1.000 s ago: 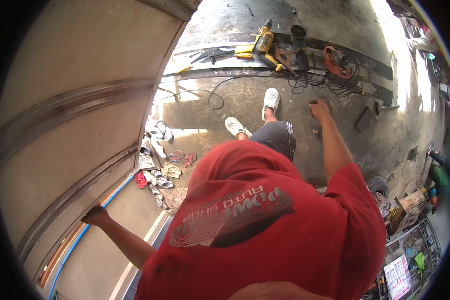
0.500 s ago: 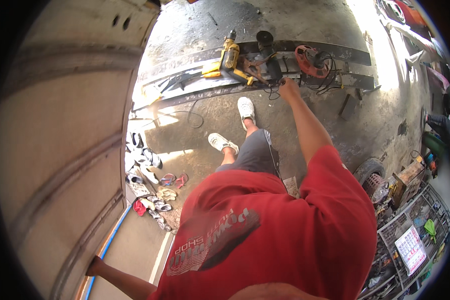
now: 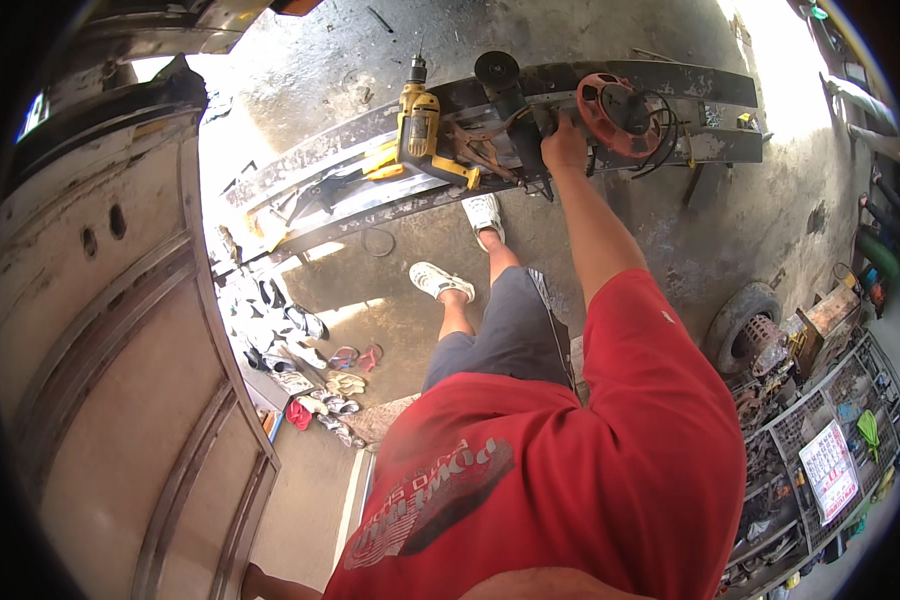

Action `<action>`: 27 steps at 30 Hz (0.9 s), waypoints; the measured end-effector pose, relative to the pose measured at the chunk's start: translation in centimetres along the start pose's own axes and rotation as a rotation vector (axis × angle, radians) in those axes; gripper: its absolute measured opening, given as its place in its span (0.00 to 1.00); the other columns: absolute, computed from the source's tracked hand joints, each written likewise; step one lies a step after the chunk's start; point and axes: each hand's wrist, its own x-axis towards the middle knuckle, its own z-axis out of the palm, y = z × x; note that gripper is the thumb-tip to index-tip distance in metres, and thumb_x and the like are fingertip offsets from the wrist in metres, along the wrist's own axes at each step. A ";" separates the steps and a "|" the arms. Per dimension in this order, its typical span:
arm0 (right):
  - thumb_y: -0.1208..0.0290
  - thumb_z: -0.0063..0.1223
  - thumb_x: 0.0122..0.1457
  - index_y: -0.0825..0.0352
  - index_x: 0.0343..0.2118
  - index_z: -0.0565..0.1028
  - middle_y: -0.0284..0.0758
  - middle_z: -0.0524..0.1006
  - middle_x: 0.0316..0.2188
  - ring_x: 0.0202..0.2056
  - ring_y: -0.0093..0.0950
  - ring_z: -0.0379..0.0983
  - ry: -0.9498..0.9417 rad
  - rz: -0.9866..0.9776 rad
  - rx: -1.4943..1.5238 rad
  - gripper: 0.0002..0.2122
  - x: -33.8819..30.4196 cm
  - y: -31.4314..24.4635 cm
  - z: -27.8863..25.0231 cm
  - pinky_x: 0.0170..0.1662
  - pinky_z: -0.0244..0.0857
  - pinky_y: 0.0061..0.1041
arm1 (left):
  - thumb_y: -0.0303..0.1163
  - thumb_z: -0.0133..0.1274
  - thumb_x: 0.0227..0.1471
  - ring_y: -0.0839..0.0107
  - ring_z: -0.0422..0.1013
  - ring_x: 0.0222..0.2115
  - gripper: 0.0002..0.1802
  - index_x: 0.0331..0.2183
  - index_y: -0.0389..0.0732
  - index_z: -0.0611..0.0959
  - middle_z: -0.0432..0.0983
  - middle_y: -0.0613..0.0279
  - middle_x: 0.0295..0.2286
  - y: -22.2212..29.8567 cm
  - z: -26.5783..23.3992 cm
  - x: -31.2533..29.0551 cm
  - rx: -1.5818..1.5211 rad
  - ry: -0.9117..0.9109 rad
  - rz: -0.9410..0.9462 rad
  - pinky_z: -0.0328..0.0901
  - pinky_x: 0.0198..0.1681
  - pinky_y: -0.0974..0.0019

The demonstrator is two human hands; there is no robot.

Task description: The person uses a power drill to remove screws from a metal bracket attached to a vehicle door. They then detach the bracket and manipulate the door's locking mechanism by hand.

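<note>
My right hand [image 3: 565,148] reaches out to the dark metal beams, beside the body of an angle grinder [image 3: 525,138]. Its fingers are curled closed at the grinder's rear end; what they grip is hidden. The grinder's disc points away from me. Left of it lies a yellow and black power drill [image 3: 420,128], with a rusty clamp-like tool [image 3: 478,150] between the two. A red cable reel [image 3: 592,105] with a black cord is just right of my hand. At the lower left, my left hand [image 3: 257,580] is beside the large panel's edge, its fingers out of sight.
The large ribbed panel [image 3: 120,400] fills the left side. Several shoes and sandals [image 3: 305,350] lie on the floor beside it. A metal beam [image 3: 715,148] spans the floor ahead of my feet. A tire [image 3: 745,320] and a wire rack [image 3: 785,450] stand at the right.
My right hand has moved slightly farther away, up against the grinder. The view has shifted, showing more of the panel. My left hand has come lower and is less visible.
</note>
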 end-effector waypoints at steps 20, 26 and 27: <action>0.68 0.51 0.58 0.63 0.61 0.66 0.49 0.70 0.60 0.58 0.49 0.69 -0.053 0.018 0.092 0.26 0.9 2.3 -0.2 0.57 0.66 0.45 | 0.48 0.39 0.66 0.52 0.61 0.64 0.30 0.60 0.39 0.71 0.65 0.54 0.63 0.3 -4.4 1.1 0.016 -0.099 0.013 0.56 0.65 0.42; 0.67 0.49 0.57 0.67 0.66 0.60 0.55 0.68 0.60 0.57 0.52 0.69 0.031 0.087 0.180 0.31 0.9 2.7 0.4 0.58 0.65 0.46 | 0.48 0.38 0.66 0.51 0.60 0.64 0.30 0.60 0.39 0.71 0.65 0.54 0.63 1.4 -4.9 3.8 -0.477 -1.286 -0.297 0.56 0.65 0.40; 0.67 0.48 0.57 0.67 0.66 0.59 0.56 0.68 0.60 0.57 0.52 0.69 0.030 0.079 0.167 0.32 1.0 2.6 0.7 0.59 0.65 0.46 | 0.48 0.38 0.66 0.51 0.60 0.64 0.30 0.60 0.39 0.71 0.64 0.54 0.63 1.7 -5.0 3.9 -0.471 -1.289 -0.295 0.56 0.65 0.40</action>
